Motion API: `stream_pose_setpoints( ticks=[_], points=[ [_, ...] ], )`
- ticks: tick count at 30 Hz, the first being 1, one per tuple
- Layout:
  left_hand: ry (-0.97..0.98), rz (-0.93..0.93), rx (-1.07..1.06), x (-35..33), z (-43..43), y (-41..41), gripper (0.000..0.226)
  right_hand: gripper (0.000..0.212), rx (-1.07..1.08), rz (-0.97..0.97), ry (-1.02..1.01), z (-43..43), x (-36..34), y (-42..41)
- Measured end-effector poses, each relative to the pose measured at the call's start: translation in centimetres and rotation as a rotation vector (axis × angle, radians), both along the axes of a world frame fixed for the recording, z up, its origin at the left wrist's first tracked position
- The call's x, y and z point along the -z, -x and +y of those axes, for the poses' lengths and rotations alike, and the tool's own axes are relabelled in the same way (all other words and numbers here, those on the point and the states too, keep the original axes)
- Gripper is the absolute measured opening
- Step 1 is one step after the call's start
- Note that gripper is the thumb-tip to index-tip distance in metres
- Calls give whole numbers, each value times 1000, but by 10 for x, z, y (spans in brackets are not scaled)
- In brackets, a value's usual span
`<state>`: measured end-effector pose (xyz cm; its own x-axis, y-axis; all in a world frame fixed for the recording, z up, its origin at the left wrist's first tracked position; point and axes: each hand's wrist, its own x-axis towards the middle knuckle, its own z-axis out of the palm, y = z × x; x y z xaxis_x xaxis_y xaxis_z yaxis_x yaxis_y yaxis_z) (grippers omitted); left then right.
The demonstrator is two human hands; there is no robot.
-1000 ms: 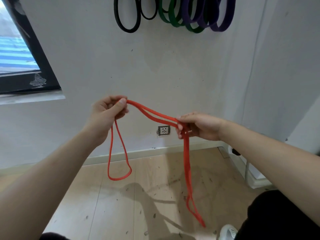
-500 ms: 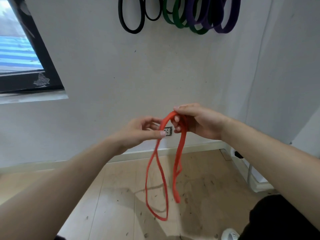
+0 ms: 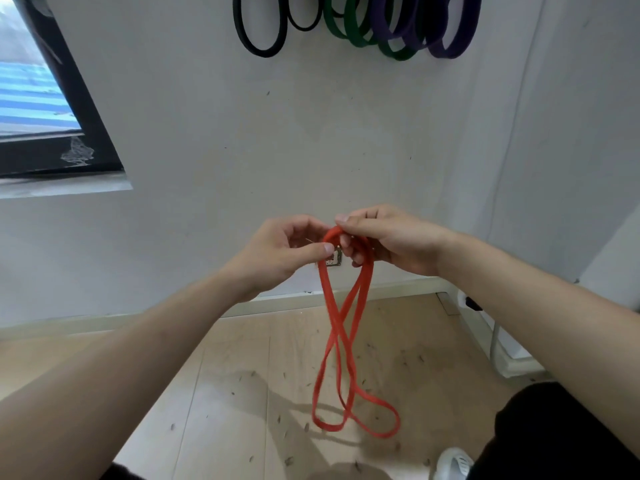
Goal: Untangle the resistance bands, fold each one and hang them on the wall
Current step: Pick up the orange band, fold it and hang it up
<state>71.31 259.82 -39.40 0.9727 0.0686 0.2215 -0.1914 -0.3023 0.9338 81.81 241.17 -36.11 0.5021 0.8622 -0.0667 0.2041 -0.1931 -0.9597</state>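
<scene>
Two hands: left hand (image 3: 287, 251) and right hand (image 3: 391, 240) are held close together at chest height, almost touching.
Right-hand fingers: curled round the top bend of the red band (image 3: 340, 323), which is gathered there.
Left-hand fingers: curled, with the thumb pressed on the left strand just under the bend; the contact on the far side is hidden.
Red band: doubled over and hung from the hands, clear of the floor (image 3: 225, 393). The strands are crossed once below the grip, and two loops of unequal drop are formed at the bottom.
Risk 1: the crossing could be locked into the fold if the loops are closed before the twist is turned out.
Risk 2: one strand could be lost from the light thumb pinch, so that the fold springs open.
Risk 3: a dropped band would land in the debris scattered on the floor.
Wall: black bands (image 3: 263, 39), green bands (image 3: 360, 36) and purple bands (image 3: 446, 43) are already hung; their hooks are out of frame, so free space cannot be judged.
</scene>
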Motion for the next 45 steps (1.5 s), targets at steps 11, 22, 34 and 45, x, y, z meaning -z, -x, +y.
stream_pose_setpoints(
  ticks=[11, 22, 34, 45],
  points=[
    [-37, -54, -13, -6, -7, 6, 31, 37, -6, -39, -37, 4, 0, 4],
    [-30, -164, -116, -27, 10, 8, 26, 41, -182, 112, 73, -5, 10, -15],
    [42, -227, -332, -29, 44, 15, 15, 34, -154, 78, 195, -19, 20, -39],
    [-91, 125, -197, -12, 61, 24, 23, 29, 71, 256, -105, -26, 18, -39]
  ],
)
